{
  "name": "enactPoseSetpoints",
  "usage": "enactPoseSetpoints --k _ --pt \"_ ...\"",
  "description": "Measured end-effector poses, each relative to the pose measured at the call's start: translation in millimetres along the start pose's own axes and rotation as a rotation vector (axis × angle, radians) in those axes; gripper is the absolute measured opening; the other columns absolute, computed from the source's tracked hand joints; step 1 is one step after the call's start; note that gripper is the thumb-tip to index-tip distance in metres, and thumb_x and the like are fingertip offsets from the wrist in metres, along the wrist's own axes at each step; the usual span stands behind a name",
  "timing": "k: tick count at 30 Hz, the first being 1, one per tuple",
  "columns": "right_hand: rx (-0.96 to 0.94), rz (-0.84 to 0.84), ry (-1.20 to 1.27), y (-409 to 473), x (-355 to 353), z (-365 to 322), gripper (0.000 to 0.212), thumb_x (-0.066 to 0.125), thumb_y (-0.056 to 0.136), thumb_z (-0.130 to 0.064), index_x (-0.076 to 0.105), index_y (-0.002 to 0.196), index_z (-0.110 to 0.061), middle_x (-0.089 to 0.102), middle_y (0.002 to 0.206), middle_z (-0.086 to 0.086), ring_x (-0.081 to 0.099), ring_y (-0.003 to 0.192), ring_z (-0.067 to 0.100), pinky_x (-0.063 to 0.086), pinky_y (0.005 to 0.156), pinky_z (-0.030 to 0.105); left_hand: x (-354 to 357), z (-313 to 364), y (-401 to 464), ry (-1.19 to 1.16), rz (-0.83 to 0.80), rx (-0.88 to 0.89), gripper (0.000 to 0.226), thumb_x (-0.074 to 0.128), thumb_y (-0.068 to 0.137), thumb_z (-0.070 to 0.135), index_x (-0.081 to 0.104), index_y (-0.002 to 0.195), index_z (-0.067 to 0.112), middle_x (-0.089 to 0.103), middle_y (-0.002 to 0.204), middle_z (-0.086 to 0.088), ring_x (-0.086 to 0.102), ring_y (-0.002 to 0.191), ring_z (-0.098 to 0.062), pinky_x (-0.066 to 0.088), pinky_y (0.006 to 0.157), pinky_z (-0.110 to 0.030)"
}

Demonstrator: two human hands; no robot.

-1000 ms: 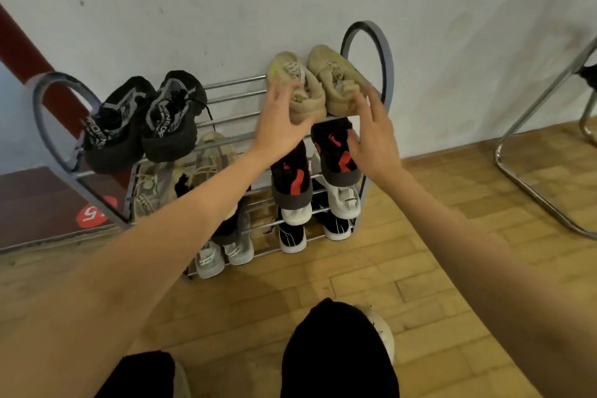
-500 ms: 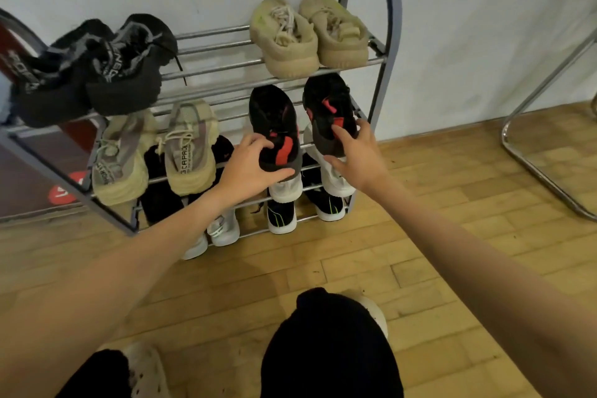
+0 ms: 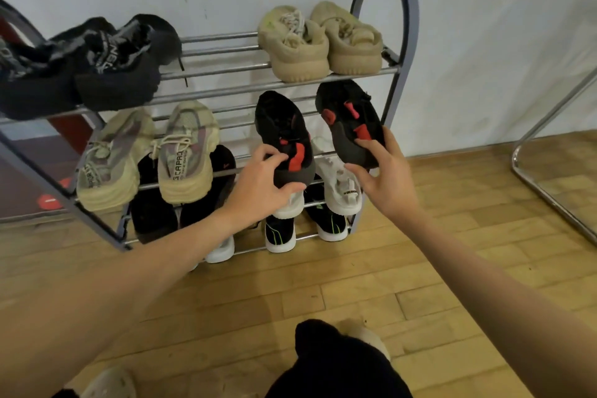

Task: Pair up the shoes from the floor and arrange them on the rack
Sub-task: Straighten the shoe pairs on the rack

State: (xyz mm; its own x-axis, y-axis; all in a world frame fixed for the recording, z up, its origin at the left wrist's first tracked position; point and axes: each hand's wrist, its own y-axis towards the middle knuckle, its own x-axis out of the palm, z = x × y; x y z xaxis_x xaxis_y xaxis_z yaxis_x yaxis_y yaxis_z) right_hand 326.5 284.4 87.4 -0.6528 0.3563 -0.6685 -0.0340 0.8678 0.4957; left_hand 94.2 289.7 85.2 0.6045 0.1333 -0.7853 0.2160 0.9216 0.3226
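A grey metal shoe rack [image 3: 407, 29] stands against the white wall. Two black shoes with red marks sit heel-out on its second shelf at the right. My left hand [image 3: 261, 184] grips the heel of the left black-and-red shoe [image 3: 281, 126]. My right hand [image 3: 384, 178] grips the heel of the right black-and-red shoe [image 3: 349, 119]. Above them a tan pair [image 3: 319, 42] rests on the top shelf, with a black pair [image 3: 97, 64] at the top left. An olive-beige pair [image 3: 151, 155] fills the second shelf's left side.
Lower shelves hold black shoes [image 3: 155, 216], white shoes [image 3: 342, 184] and black-and-white shoes [image 3: 281, 236]. The floor is light wood planks [image 3: 323, 294]. A chrome tube frame [image 3: 549, 184] stands at the right. My knee [image 3: 336, 362] and slippers show at the bottom edge.
Both hands came down from the tan pair on the top shelf to the black-and-red pair on the second shelf and took hold of the heels. The view moved closer.
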Motion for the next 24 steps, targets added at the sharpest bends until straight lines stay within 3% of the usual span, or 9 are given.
enactPoseSetpoints --k 4,8,10,12,14,17,21,24 --pt "-0.006 0.031 0.007 1.7 -16.0 1.3 0.043 0.07 0.086 -0.029 0.059 0.124 -0.014 0.042 0.141 0.008 0.049 0.121 0.016 0.037 0.095 0.013 19.3 20.3 26.4 -0.016 0.013 0.0 0.065 0.077 0.076 0.041 0.06 0.126 0.003 0.049 0.119 -0.005 0.053 0.107 -0.019 0.037 0.092 -0.019" --pt "-0.031 0.014 -0.005 9.5 -26.1 -0.7 0.043 0.069 0.086 -0.031 0.06 0.123 -0.012 0.046 0.134 0.009 0.05 0.108 0.008 0.036 0.09 0.0 25.5 28.6 53.7 -0.074 -0.072 -0.026 0.056 0.076 0.077 0.04 0.064 0.122 0.008 0.054 0.122 -0.005 0.054 0.112 -0.018 0.04 0.094 -0.024" --pt "-0.043 -0.009 0.0 10.0 -24.6 -4.4 0.044 0.069 0.085 -0.033 0.06 0.123 -0.013 0.047 0.134 0.01 0.052 0.111 0.012 0.046 0.096 0.017 17.3 24.6 60.1 -0.226 -0.102 -0.109 0.039 0.071 0.085 0.031 0.067 0.118 0.011 0.06 0.122 -0.004 0.055 0.116 -0.016 0.039 0.095 -0.022" --pt "-0.061 -0.038 -0.014 8.3 -16.5 -12.3 0.044 0.069 0.085 -0.033 0.059 0.125 -0.015 0.044 0.141 0.014 0.051 0.123 0.026 0.045 0.103 0.032 1.1 22.7 58.4 -0.434 -0.08 -0.24 0.03 0.061 0.093 0.028 0.067 0.117 0.011 0.063 0.117 -0.001 0.058 0.113 -0.016 0.046 0.097 -0.029" --pt "-0.101 -0.078 -0.034 8.5 -3.6 -25.2 0.044 0.069 0.086 -0.032 0.058 0.126 -0.016 0.04 0.145 0.016 0.049 0.126 0.032 0.042 0.105 0.036 -18.2 24.7 54.1 -0.68 -0.071 -0.402 0.037 0.051 0.098 0.036 0.065 0.118 0.007 0.064 0.112 -0.005 0.062 0.102 -0.02 0.053 0.091 -0.039" --pt "-0.136 -0.142 -0.033 14.5 23.1 -46.1 0.046 0.065 0.086 -0.041 0.056 0.126 -0.02 0.04 0.143 0.015 0.053 0.118 0.034 0.05 0.094 0.048 -43.1 26.2 46.9 -0.948 -0.08 -0.556 0.047 0.053 0.095 0.043 0.061 0.118 0.003 0.068 0.108 -0.017 0.069 0.09 -0.027 0.059 0.079 -0.039" --pt "-0.092 -0.202 0.014 18.2 53.5 -67.5 0.049 0.063 0.088 -0.041 0.054 0.131 -0.021 0.027 0.154 0.021 0.035 0.138 0.037 0.039 0.107 0.05 -55.4 18.7 42.9 -0.966 0.013 -0.602 0.049 0.069 0.087 0.017 0.046 0.131 0.016 0.062 0.118 -0.016 0.068 0.099 -0.032 0.06 0.075 -0.038" --pt "-0.13 -0.25 0.031 24.7 56.5 -73.8 0.058 0.066 0.087 -0.036 0.045 0.138 -0.021 0.021 0.157 0.015 0.033 0.14 0.034 0.037 0.109 0.047 -53.6 9.4 47.6 -0.911 0.143 -0.664 0.05 0.064 0.083 -0.005 0.052 0.128 0.015 0.059 0.12 -0.02 0.065 0.103 -0.034 0.059 0.077 -0.042"
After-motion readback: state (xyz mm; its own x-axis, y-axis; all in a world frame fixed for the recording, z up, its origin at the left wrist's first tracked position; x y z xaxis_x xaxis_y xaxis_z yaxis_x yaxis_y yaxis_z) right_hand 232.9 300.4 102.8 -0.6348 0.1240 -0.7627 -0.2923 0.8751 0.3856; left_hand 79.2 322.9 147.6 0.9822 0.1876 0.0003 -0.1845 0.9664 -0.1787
